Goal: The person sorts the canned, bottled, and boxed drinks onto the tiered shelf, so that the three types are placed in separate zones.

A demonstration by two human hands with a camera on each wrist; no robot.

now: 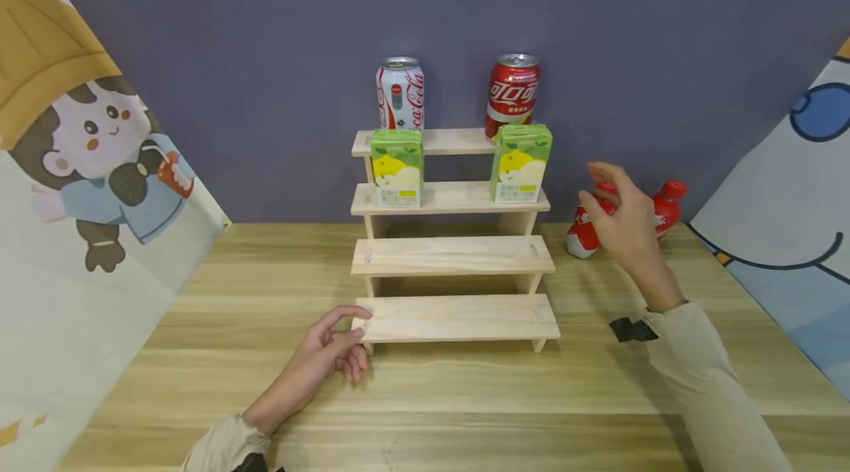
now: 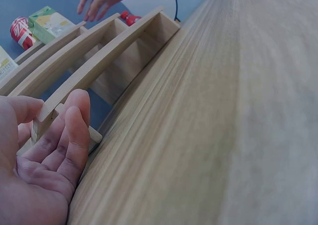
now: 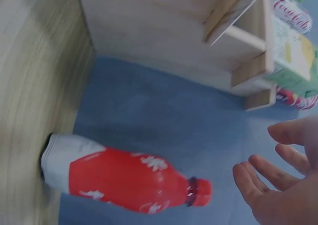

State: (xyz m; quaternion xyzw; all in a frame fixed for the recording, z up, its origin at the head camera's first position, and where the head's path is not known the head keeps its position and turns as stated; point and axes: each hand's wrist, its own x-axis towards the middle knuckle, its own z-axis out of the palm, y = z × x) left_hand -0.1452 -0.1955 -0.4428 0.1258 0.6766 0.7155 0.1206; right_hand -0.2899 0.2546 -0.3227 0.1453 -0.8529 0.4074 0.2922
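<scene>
Two red bottles (image 1: 583, 236) were noted on the table (image 1: 279, 287), right of the shelf (image 1: 454, 254). The shelf's lowest step (image 1: 458, 317) was pinched at its left end by the left hand (image 1: 319, 358); the right hand (image 1: 627, 225) was held loosely spread near the bottles, nothing gripped. Bottles were judged smooth, slightly yielding, heavy if full; best grasped round the middle. In the head view both were partly hidden by the right hand; in the right wrist view one was shown whole, standing, untouched.
</scene>
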